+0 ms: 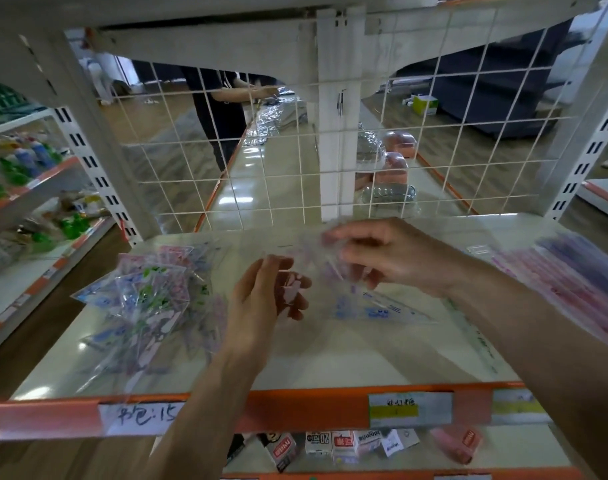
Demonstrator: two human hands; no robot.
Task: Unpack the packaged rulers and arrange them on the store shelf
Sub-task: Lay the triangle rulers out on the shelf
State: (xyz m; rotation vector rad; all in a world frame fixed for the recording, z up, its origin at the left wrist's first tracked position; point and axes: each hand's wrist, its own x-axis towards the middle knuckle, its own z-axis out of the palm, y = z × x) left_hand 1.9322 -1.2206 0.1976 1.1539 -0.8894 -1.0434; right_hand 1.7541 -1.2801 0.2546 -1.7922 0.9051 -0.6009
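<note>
Both my hands hold one clear plastic ruler packet (316,268) above the middle of the white shelf (330,362). My left hand (264,299) pinches its near end, with pink and white print showing between the fingers. My right hand (389,258) grips its far end; the packet is blurred. A clear set-square ruler with blue print (382,308) lies flat on the shelf under my right hand. A loose pile of packaged rulers (146,306) with pink, blue and green print lies at the shelf's left. Pink and purple packaged rulers (565,271) lie at the right edge.
An orange price rail (295,410) with paper labels runs along the shelf's front edge. A white wire grid (295,150) closes the back; a person stands behind it. Small boxes (333,448) sit on the shelf below. Another shelf unit with bottles (29,161) stands to the left.
</note>
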